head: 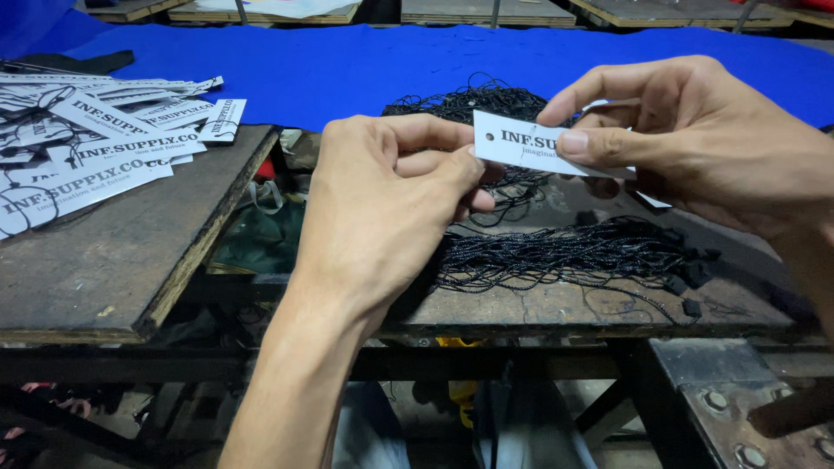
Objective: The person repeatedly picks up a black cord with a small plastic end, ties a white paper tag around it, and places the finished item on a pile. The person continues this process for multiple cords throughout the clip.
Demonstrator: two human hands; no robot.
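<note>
The left hand [382, 208] pinches its fingertips together on a thin black string. The right hand [695, 139] pinches a white paper tag [530, 143], holding it flat so its little hole faces the string. Under them, black strings [565, 256] lie bunched on the table [539, 308]. Farther left sits a pile of tags [95, 148], then blue cloth [373, 61].
</note>
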